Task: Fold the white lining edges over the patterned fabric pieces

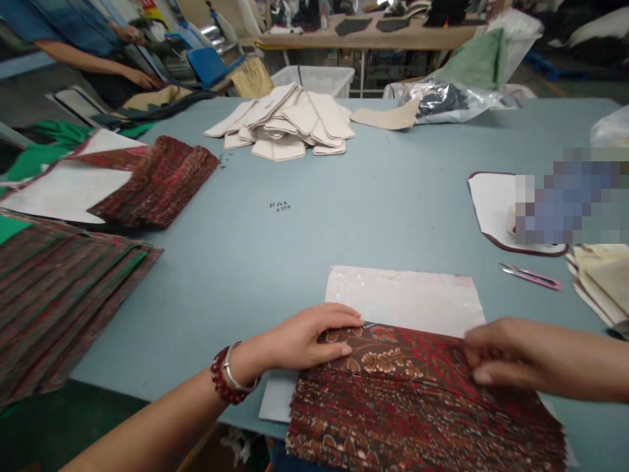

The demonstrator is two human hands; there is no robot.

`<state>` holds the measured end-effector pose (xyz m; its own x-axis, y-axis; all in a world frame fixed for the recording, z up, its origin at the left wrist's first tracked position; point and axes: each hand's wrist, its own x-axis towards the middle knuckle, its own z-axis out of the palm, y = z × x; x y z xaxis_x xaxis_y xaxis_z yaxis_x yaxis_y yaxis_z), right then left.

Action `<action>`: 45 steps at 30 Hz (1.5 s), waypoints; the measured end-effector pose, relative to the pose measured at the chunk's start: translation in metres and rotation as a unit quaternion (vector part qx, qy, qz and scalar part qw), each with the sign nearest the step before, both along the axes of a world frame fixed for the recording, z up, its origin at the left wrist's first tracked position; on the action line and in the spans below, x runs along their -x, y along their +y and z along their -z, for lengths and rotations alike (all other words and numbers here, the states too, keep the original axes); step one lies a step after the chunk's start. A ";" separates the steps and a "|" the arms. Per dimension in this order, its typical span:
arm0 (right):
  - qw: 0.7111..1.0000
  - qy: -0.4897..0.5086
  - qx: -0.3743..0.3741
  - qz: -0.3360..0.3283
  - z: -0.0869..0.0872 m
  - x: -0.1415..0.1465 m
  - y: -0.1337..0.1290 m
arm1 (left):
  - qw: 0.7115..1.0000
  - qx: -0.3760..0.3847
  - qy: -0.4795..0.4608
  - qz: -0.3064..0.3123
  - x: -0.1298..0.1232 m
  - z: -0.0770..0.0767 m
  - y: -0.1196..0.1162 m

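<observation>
A thick stack of brown and red patterned fabric pieces (413,400) lies at the table's near edge, partly over a white sheet (403,292). My left hand (314,337) rests on the stack's upper left corner, fingers apart and lying over the top piece. At the upper right of the stack, my right hand (506,354) is slightly blurred, its thumb and fingers pinched on the edge of the patterned fabric. A bracelet and a bead string circle my left wrist.
White cut pieces (295,121) are heaped at the back. Patterned bundles (162,180) and striped folded fabric (63,295) lie left. Pink-handled snips (533,276) and a white panel (491,206) are at right. A person's arm (93,62) shows at back left.
</observation>
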<state>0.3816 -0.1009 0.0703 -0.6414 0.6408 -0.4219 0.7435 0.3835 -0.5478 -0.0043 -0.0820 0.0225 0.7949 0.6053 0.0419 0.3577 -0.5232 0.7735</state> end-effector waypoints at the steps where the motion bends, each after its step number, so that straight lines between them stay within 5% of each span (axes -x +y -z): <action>1: 0.999 0.003 0.028 -0.027 0.004 0.019 0.021 | 1.000 0.005 0.005 0.004 0.000 -0.002 -0.009; 5: 0.990 0.052 -0.104 -0.077 0.028 0.112 0.080 | 0.999 0.021 -0.003 -0.034 0.003 -0.006 -0.030; 9: 0.978 0.036 -0.156 -0.132 0.059 0.167 0.085 | 0.991 0.076 -0.048 -0.101 0.016 -0.006 -0.032; 13: 0.970 0.020 -0.199 -0.136 0.077 0.167 0.077 | 0.944 0.144 -0.092 -0.282 0.032 0.017 -0.020; 16: 0.966 0.028 -0.220 -0.130 0.081 0.161 0.076 | 0.909 0.208 -0.112 -0.344 0.029 0.034 -0.003; 23: 0.972 0.065 -0.202 -0.099 0.078 0.165 0.074 | 0.914 0.185 -0.003 -0.360 -0.015 0.033 0.031; 25: 0.976 0.080 -0.190 -0.077 0.078 0.164 0.073 | 0.881 0.256 -0.078 -0.391 -0.024 0.033 0.036; 30: 0.977 0.126 -0.170 -0.024 0.079 0.158 0.074 | 0.734 0.444 -0.301 -0.416 -0.031 0.042 0.040; 36: 0.933 0.247 -0.257 0.050 0.066 0.172 0.088 | 0.717 0.458 -0.376 -0.366 -0.027 0.038 0.034; 40: 0.981 0.123 -0.149 0.026 0.057 0.142 0.110 | 0.690 0.461 -0.391 -0.398 -0.026 0.041 0.036; 45: 0.989 -0.142 -0.041 0.005 0.044 0.016 0.124 | 0.681 0.451 -0.400 -0.417 -0.028 0.047 0.036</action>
<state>0.3653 0.0230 0.0267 -0.4972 0.6861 -0.5311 0.8673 0.4093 -0.2832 0.0234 -0.0462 -0.0243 0.1005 0.8983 -0.4278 -0.4842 0.4198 0.7677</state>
